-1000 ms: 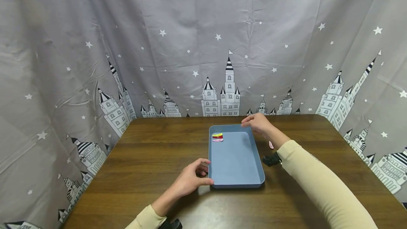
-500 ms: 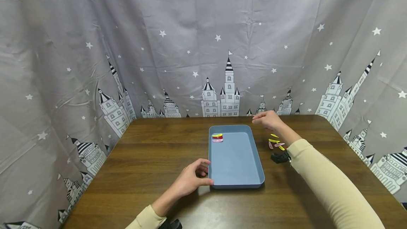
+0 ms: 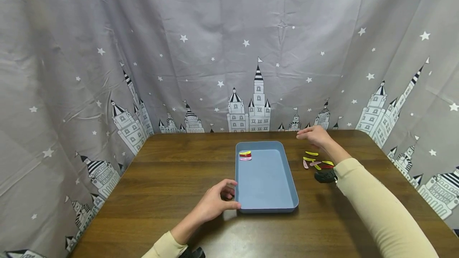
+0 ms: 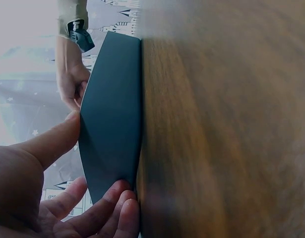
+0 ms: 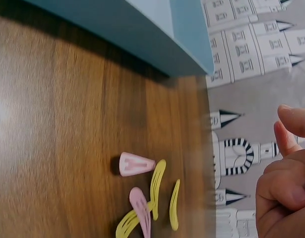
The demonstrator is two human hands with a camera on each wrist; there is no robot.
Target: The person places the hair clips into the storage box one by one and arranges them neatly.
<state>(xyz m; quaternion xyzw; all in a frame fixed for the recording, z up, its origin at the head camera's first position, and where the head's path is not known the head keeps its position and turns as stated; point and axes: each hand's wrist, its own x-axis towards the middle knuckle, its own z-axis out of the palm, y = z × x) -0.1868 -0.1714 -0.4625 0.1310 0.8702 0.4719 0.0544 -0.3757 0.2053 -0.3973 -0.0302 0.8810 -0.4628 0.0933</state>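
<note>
A blue-grey tray [image 3: 267, 178] lies on the wooden table, with a yellow hair clip [image 3: 245, 152], a red hair clip [image 3: 245, 155] and a pink hair clip [image 3: 245, 159] lined up at its far left inside. My left hand [image 3: 215, 199] holds the tray by its near left corner, thumb at the rim and fingertips against the outer wall [image 4: 112, 114]. Right of the tray, my right hand [image 3: 315, 136] hovers near loose hair clips [image 3: 309, 159], its thumb and index apart and nothing visible between them. The other fingers look bent in the right wrist view.
The loose pile mixes yellow clips [image 5: 174, 206], pink clips [image 5: 136, 164] and a red one [image 3: 327, 167], some overlapping. A grey curtain [image 3: 201, 51] printed with castles and stars hangs behind the table's far edge. Black devices [image 3: 325, 176] sit on the wrists.
My right hand has moved right, from over the tray's far right corner to beside the loose clips, uncovering more of them. The left hand and the tray stay put.
</note>
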